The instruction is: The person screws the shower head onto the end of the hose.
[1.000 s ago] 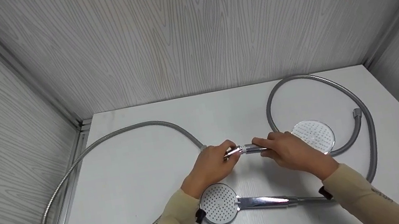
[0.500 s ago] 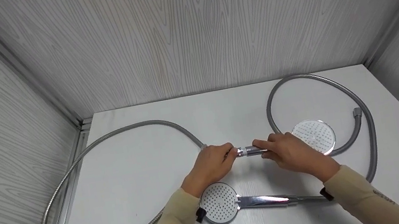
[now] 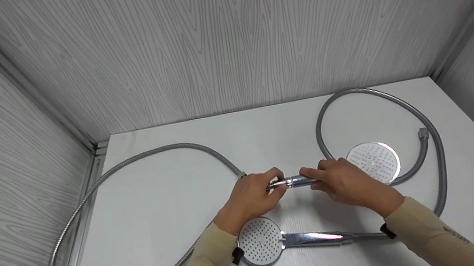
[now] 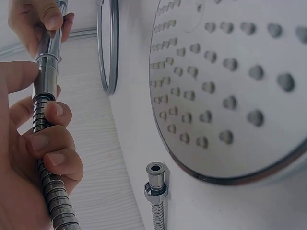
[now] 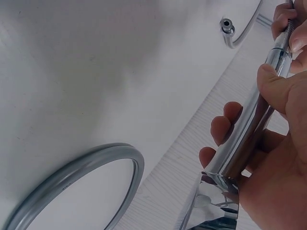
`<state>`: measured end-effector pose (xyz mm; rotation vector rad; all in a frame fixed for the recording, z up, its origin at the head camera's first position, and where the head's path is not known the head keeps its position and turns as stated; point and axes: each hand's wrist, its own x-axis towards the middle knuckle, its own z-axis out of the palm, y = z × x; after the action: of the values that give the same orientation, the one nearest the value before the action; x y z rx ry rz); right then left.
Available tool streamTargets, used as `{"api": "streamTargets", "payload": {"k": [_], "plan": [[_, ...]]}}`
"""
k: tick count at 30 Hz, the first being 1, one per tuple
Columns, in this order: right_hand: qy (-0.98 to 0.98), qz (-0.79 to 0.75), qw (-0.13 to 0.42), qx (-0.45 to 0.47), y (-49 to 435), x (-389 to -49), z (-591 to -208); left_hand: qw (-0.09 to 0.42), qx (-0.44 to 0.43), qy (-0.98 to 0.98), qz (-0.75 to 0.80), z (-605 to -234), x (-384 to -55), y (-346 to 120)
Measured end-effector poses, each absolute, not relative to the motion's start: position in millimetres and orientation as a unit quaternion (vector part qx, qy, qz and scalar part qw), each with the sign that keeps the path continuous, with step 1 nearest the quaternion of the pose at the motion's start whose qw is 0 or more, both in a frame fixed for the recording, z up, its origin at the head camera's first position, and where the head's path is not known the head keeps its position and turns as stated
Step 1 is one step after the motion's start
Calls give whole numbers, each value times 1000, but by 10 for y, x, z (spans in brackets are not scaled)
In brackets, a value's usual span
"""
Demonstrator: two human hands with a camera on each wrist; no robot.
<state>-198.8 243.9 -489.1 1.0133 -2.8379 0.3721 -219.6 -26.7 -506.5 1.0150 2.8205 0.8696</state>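
In the head view my left hand (image 3: 254, 194) holds a ribbed metal shower hose by its connector, fingers curled round hose and nut. The left wrist view shows the hose (image 4: 60, 203) running into the chrome nut (image 4: 46, 79), which meets the end of the shower head handle. My right hand (image 3: 347, 182) grips that chrome handle (image 5: 244, 129), thumb along its top. The white, dotted face of this shower head (image 3: 375, 162) shows beyond my right wrist. Below both hands a second shower head (image 3: 260, 242) lies face up, its handle (image 3: 313, 238) pointing right.
A grey hose (image 3: 442, 167) loops on the right of the white table (image 3: 155, 217), its free end (image 3: 423, 134) inside the loop. The left hose (image 3: 54, 252) curves along the table's left edge, its other end (image 3: 242, 175) behind my left hand. Wood-grain panels (image 3: 221, 35) enclose the table.
My left fingers and thumb have closed over the nut and spread apart again. The pale ring between nut and handle has narrowed. My right hand stays nearly still.
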Motion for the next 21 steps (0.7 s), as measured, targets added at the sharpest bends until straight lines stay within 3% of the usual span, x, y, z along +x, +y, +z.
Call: {"api": "streamTargets", "payload": {"k": [7,21], "plan": [[-933,124,50,333,2429,-1984,-4882,19,309,905,291,-5045,-2185,-263],[-935,130,41,327,2412,-1970,-4882,-11,319,904,284,-5057,-2179,-268]]}}
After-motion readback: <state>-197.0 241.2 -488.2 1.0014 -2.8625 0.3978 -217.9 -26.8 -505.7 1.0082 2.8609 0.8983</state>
